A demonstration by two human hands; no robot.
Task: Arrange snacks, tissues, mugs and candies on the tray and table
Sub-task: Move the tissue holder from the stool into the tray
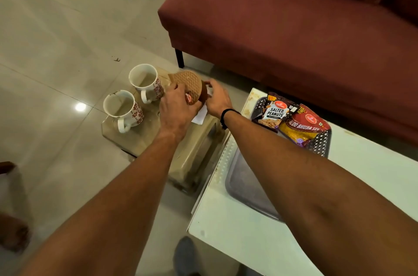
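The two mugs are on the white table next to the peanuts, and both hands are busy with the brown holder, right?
Not quite. In the head view the two mugs stand on the low stool on the floor, not on the white table. The peanuts lie on a tray on that table. Both the left hand and right hand are indeed at the brown holder.

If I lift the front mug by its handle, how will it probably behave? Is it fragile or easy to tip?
The front mug looks like rigid ceramic, so it likely keeps its shape but could chip; its rim already seems marked. It appears empty, so probably light enough for one hand. It stands upright on the low stool close to the second mug, so a careless lift might knock that one.
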